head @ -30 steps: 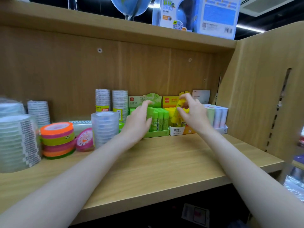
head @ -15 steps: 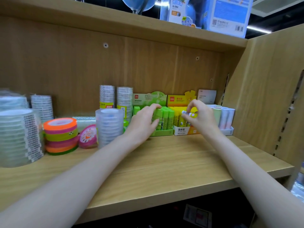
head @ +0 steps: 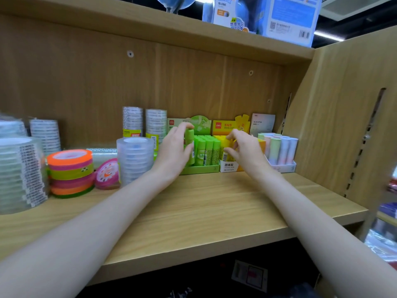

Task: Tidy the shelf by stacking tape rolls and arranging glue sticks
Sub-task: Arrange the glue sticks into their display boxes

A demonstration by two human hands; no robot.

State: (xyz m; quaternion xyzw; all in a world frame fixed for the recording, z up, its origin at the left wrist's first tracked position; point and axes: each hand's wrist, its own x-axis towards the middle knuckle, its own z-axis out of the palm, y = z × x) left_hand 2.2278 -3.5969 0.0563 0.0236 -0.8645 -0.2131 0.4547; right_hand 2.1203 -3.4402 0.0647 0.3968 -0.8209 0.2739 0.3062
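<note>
The wooden shelf [head: 193,211] is lying nearest the viewer, and both bare forearms are reaching across its board toward the green display box [head: 199,168], which is sitting at the back of the board.

The left hand [head: 175,151] is gripping a green glue stick [head: 190,147] at the left end of that green box, fingers curled over the cap and thumb pressing the barrel; the stick is standing upright and raised above the other green glue sticks [head: 207,150] still seated in the box.

Just right of the green box, the right hand [head: 245,152] is hovering over the yellow display box [head: 227,166], its fingers bent and parted; whether they are pinching one of the yellow sticks cannot be told.

Further right of the green box, pastel glue sticks [head: 279,148] are standing in a white tray.

Left of the green box, a clear tape stack [head: 135,160] is standing, then a pink tape roll [head: 107,174] leaning on edge, then a coloured tape stack [head: 70,173].

Behind the clear stack, two taller tape columns [head: 144,123] are standing against the back panel.
</note>
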